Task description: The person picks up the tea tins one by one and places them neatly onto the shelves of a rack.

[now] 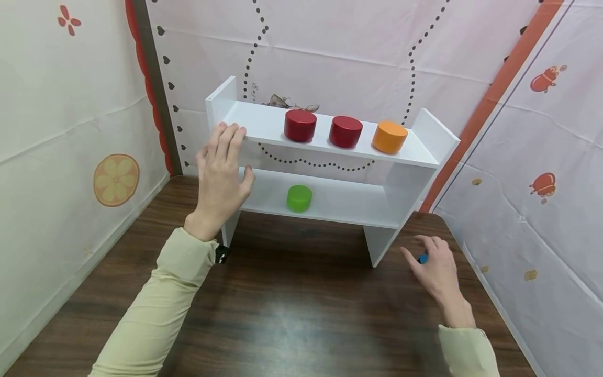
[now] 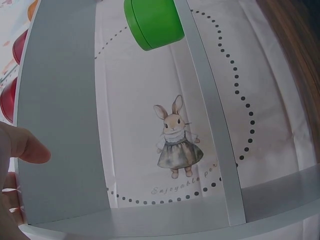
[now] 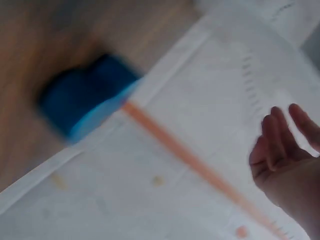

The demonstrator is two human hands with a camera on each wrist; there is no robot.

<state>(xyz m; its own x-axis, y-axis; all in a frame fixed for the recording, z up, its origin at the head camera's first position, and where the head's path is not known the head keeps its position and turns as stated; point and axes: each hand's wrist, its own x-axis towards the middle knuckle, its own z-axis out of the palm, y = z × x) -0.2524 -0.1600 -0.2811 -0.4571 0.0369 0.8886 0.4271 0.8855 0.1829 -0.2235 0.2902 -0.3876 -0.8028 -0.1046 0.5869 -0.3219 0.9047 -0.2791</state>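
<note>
The left hand point(image 1: 220, 175) is at the left end of the white shelf point(image 1: 325, 196), its fingertips at the upper board's front edge; whether they touch it is unclear. In the left wrist view the thumb of the left hand point(image 2: 20, 150) is extended near the upper board. Two red round pieces point(image 1: 300, 125) and an orange one point(image 1: 389, 137) stand on the upper board, a green one point(image 1: 299, 198) on the lower. Right of the shelf, the right hand point(image 1: 438, 269) has loosely bent fingers, holding nothing visible. Blue pieces point(image 3: 90, 95), blurred, lie near it, mostly hidden from the head view.
The shelf stands on a dark wooden table point(image 1: 282, 303). Printed cloth point(image 1: 330, 47) hangs behind it and at both sides. The shelf's right side panel point(image 1: 400, 199) stands between the boards and the right hand.
</note>
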